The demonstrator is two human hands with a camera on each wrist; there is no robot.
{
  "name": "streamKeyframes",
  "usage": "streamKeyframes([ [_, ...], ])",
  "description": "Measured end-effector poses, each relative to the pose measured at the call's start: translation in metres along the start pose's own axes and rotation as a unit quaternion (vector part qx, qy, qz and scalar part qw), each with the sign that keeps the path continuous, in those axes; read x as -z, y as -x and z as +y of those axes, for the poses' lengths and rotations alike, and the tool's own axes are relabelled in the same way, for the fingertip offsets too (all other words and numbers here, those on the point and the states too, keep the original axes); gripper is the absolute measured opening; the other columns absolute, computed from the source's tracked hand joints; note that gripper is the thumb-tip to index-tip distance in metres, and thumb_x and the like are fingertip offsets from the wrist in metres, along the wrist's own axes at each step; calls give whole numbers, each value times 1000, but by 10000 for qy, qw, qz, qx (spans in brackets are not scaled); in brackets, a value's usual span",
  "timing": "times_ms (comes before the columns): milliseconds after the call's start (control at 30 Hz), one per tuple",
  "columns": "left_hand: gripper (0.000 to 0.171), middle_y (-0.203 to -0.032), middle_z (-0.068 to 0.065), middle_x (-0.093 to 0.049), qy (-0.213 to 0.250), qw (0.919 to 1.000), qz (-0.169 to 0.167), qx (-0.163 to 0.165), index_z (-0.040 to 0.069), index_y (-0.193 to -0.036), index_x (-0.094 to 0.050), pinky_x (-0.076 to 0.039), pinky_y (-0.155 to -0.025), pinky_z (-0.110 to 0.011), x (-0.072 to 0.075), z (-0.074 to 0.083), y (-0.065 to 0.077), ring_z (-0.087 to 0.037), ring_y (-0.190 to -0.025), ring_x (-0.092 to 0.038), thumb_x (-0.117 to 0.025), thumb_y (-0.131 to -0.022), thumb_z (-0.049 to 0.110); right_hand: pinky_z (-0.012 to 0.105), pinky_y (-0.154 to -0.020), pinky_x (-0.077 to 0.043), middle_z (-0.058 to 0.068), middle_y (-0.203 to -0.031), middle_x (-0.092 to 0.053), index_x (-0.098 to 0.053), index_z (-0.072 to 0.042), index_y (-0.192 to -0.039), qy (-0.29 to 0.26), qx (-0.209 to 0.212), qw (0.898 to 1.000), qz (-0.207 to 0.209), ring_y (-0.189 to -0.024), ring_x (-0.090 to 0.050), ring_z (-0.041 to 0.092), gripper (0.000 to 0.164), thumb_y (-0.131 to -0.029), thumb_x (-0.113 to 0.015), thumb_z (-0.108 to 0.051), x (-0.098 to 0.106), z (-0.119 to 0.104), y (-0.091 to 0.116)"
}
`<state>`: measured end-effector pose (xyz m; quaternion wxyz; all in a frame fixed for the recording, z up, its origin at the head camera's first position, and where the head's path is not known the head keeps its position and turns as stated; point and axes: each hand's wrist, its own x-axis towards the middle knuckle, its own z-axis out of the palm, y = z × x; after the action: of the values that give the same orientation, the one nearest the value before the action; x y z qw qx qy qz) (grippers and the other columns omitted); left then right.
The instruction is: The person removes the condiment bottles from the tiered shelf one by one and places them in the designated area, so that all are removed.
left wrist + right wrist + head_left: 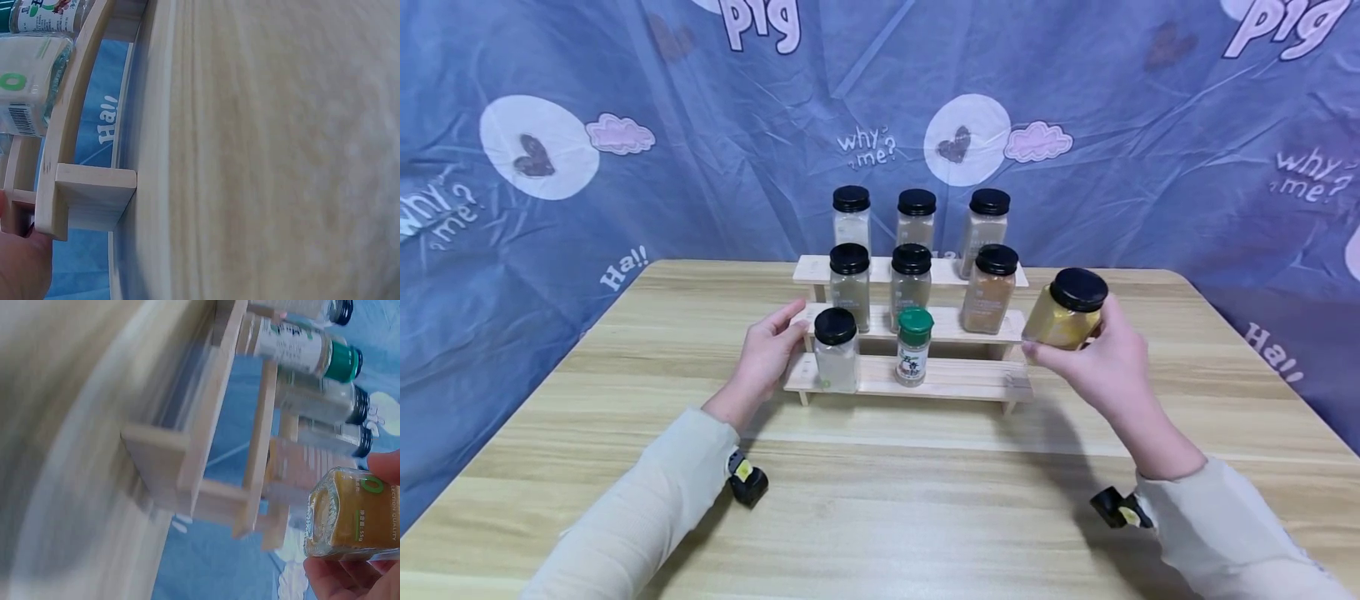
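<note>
Over on the left, the left hand point(767, 346) has thumb and fingers pinched on the end of the middle tier of a pale wooden rack point(940, 383), which stands toward the back edge of the counter point(895, 500), between its left and right edges.

Following the rack rightward, the left column has a white-filled jar point(837, 367) on the bottom tier, a jar of dull greenish-brown powder point(850, 298) on the middle one and a jar of whitish powder point(852, 227) on top. Next comes a small green-capped shaker point(913, 358) with a printed label, a grey-green jar point(911, 292) above it and a greyish-brown jar point(916, 227) behind. Then an orange-brown jar point(988, 296) sits on the middle tier, with a pale brown jar point(985, 233) at the top.

Farthest right, the right hand point(1108, 358) has its fingers and thumb clasped round a black-lidded jar of yellow powder point(1058, 323), tilted and held above the counter, just beyond the rack's right end.
</note>
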<state>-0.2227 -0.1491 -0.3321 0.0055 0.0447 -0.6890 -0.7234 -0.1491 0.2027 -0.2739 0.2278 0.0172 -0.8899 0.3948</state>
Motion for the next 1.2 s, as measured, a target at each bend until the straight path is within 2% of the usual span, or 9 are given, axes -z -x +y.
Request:
streamKeyframes([
  [167,46,-142,-11,-43,27,10000,-15,-5,5,-138,-42,-45,-93,-17,0,-1,0,-18,-119,-47,-50,-93,2,17,-69,-40,9,-109,-57,-45,-8,-126,131,-242,9995,131,-85,-48,3,71,-66,-82,-18,11,7,-12],
  [400,46,-142,-11,-43,-8,10000,-19,-20,4,-138,-42,-44,-94,-17,1,0,0,-18,-120,-46,-50,-93,2,14,-68,-40,-5,-104,-51,-45,-16,-125,-10,-603,9980,169,-88,-47,5,67,-68,-81,-19,18,25,-28],
  [633,46,-142,-11,-42,-22,10000,-43,-30,4,-138,-41,-44,-94,-17,0,1,1,-17,-119,-47,-50,-93,2,20,-71,-41,8,-114,-52,-44,-12,-126,236,-831,9963,50,-97,-48,17,69,-69,-80,-25,17,40,-44],
  [967,46,-141,-10,-44,-131,9999,-38,-55,5,-137,-43,-46,-89,-15,0,-2,0,-9,-108,-51,-51,-92,3,31,-79,-43,16,-121,-51,-40,-6,-131,219,-1168,9928,-135,-105,-48,27,74,-71,-78,-24,8,62,-65],
  [1200,46,-142,-9,-43,-200,9998,-11,-52,6,-138,-42,-45,-89,-13,1,-1,1,-15,-118,-48,-51,-92,4,32,-81,-44,22,-122,-52,-40,-2,-131,215,-1320,9907,-251,-106,-48,31,72,-72,-76,-20,-1,72,-75],
])
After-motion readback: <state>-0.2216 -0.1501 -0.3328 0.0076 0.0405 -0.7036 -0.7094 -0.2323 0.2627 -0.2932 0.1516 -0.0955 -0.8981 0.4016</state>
